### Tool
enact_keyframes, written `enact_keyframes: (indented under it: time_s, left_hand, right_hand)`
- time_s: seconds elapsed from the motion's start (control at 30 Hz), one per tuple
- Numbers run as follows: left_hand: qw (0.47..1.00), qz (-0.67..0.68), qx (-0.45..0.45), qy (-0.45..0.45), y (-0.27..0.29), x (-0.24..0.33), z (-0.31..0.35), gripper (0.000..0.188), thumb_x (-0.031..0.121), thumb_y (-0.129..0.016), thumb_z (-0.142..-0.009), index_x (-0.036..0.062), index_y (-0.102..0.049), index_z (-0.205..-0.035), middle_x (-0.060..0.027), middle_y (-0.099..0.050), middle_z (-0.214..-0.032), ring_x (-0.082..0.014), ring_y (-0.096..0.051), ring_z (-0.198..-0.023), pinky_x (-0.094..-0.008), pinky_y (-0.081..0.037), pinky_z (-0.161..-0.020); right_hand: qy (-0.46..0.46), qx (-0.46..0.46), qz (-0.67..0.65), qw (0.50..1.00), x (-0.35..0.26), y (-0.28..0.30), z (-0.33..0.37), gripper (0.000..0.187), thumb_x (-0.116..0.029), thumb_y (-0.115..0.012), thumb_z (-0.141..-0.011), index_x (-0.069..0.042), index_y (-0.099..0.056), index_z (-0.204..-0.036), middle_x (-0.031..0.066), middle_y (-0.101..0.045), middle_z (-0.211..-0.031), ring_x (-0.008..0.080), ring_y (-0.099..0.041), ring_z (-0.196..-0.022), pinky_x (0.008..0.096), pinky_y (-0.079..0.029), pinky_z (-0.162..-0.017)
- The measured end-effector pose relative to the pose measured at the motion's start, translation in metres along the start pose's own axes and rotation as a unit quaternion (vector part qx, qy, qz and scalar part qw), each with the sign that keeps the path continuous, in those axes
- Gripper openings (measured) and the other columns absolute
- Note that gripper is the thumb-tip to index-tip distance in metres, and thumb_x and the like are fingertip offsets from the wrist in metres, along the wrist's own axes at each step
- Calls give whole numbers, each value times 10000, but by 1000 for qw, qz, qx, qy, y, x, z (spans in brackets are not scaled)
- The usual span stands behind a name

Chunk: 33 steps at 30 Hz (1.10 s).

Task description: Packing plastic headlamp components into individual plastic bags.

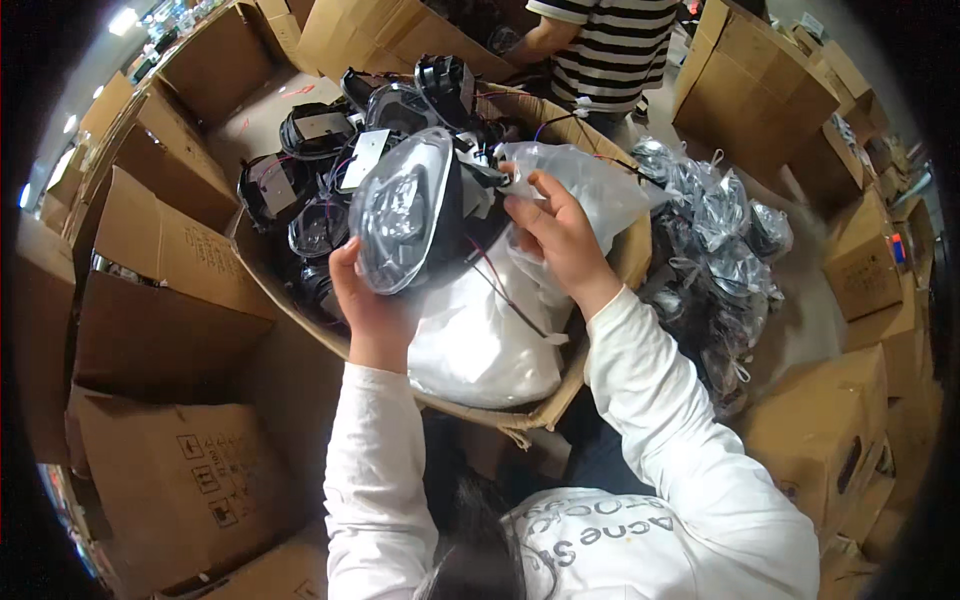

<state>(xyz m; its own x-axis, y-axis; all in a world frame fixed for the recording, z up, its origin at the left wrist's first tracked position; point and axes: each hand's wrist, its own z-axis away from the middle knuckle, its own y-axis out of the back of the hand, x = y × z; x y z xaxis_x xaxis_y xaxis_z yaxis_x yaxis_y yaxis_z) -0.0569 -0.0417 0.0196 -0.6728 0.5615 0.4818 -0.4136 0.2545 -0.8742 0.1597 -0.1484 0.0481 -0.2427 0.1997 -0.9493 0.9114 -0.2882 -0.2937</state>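
Note:
My left hand [378, 312] grips the lower edge of a lamp-like unit [405, 215] with a clear domed cover and a black housing. It is tilted above an open carton, and thin wires [510, 290] hang from its back. Behind the unit, my right hand [565, 238] is closed at the mouth of a clear plastic bag [590, 190], thumb and forefinger pinched together. Whether those fingertips also touch the housing is hard to tell. White plastic bags [485, 345] lie below both hands in the near part of the carton.
The carton's cardboard rim [300, 310] surrounds several similar black units [320, 125]. Bagged units [715, 230] are heaped on the floor at right. Cardboard boxes [170, 480] crowd both sides. A person in a striped shirt [615, 55] stands at the far side.

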Motion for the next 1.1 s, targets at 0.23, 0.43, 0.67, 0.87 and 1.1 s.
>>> enact_keyframes:
  time_s: [0.23, 0.43, 0.67, 0.87, 1.1]
  left_hand:
    - [998, 30, -19, -60, -6, 6, 3, 547, 450, -509, -876, 103, -636, -1279, -114, -671, -1261, -284, -667, -1133, -483, -559, -951]
    - [984, 46, -166, -44, -9, -6, 21, 517, 441, -464, -901, 107, -624, -1261, -86, -669, -1259, -266, -667, -1098, -460, -556, -898]
    - [976, -213, 54, 1, -5, -60, 17, 412, 310, -593, -920, 140, -530, -1291, -36, -655, -1059, -189, -663, -982, -323, -572, -774]
    - [952, -295, 71, 38, 11, -80, 5, 801, 277, -727, -868, 76, -281, -1503, -120, -519, -1287, -234, -560, -1127, -354, -492, -934]
    - [827, -545, 134, 2, 8, -114, -8, 1012, 329, -803, -785, 59, -227, -1573, -172, -172, -1551, -294, -410, -1343, -397, -405, -1095]
  right_hand:
    - [57, -64, 12, 996, -26, 3, 11, 603, -207, -654, -975, -70, -428, -1518, -61, -484, -661, 41, -420, -591, 209, -327, -553]
    - [2, -68, -26, 997, -28, 4, 29, 578, -186, -648, -955, -58, -467, -1488, -68, -480, -650, 30, -381, -551, 192, -297, -537]
    - [-57, -213, 38, 975, -2, 4, 51, 438, -180, -667, -955, -70, -587, -1372, -59, -587, -778, 20, -485, -601, 189, -390, -551]
    - [-81, -137, 64, 985, 10, 18, 53, 440, -152, -641, -966, -54, -564, -1388, -30, -597, -780, 49, -511, -606, 222, -414, -539]
    - [-62, -28, 103, 992, -13, 57, 41, 431, -171, -593, -994, -52, -556, -1406, -50, -550, -673, 33, -514, -577, 187, -410, -530]
